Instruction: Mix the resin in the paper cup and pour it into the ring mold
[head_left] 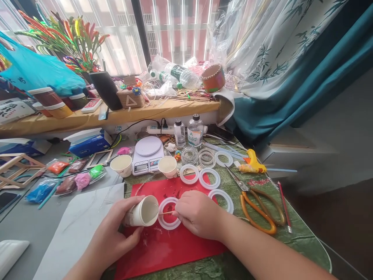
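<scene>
My left hand is wrapped round a white paper cup, which tilts to the right over a red sheet. Close to the cup's rim lies a translucent ring mold on the sheet. A thin wooden stick is pinched in my right hand, its tip pointing left across the ring mold toward the cup. Other ring molds sit behind and beside my right hand, among them one mold at the sheet's far edge and another mold to the right.
A kitchen scale stands between two paper cups. Clear bottles are behind it. Orange-handled scissors, a yellow glue gun and a red pencil lie right. Bagged clay and a tissue box are left.
</scene>
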The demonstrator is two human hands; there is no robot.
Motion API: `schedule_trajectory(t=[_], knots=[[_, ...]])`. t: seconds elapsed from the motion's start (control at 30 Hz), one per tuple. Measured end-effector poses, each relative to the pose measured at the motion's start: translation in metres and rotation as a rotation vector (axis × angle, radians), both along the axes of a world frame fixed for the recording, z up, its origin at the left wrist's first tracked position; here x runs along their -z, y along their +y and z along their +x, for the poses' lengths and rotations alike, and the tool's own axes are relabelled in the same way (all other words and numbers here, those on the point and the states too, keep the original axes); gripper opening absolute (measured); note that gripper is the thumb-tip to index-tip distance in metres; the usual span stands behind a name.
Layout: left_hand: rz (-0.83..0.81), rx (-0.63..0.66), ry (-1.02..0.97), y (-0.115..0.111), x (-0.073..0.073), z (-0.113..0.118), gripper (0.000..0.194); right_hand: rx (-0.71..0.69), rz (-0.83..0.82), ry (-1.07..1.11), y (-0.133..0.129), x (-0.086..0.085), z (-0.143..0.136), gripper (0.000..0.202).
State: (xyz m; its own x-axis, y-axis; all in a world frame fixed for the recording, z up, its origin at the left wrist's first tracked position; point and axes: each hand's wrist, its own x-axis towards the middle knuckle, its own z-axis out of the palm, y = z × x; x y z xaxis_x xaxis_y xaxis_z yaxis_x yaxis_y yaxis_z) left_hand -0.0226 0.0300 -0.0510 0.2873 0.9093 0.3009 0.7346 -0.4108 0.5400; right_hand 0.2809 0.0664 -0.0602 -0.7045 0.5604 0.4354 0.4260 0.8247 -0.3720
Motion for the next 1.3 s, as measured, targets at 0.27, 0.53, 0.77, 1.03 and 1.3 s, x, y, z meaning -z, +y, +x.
schedule_trajectory(t=[0.27, 0.53, 0.77, 1.03, 1.3], knots=[[0.003, 0.024, 0.000, 0.0022, 0.0030, -0.0010, 0.050, -0.020, -0.033, -0.060, 0.0012, 0.0014, 0.0020, 0.030], [-0.014, 0.038, 0.017, 0.0025, 0.0040, -0.0028, 0.050, -0.018, -0.008, -0.050, 0.0023, 0.0003, 0.0026, 0.031], [-0.002, 0.017, 0.023, 0.0035, 0.0042, -0.0029, 0.049, -0.029, 0.018, -0.046, 0.0042, -0.0017, 0.0018, 0.031], [0.005, 0.012, 0.021, 0.0038, 0.0027, -0.0014, 0.050, -0.043, 0.018, -0.047, 0.0035, -0.0023, 0.0020, 0.029], [0.020, 0.009, 0.014, 0.0044, 0.0036, -0.0028, 0.050, -0.046, 0.021, -0.042, 0.0045, -0.0018, 0.0014, 0.033]])
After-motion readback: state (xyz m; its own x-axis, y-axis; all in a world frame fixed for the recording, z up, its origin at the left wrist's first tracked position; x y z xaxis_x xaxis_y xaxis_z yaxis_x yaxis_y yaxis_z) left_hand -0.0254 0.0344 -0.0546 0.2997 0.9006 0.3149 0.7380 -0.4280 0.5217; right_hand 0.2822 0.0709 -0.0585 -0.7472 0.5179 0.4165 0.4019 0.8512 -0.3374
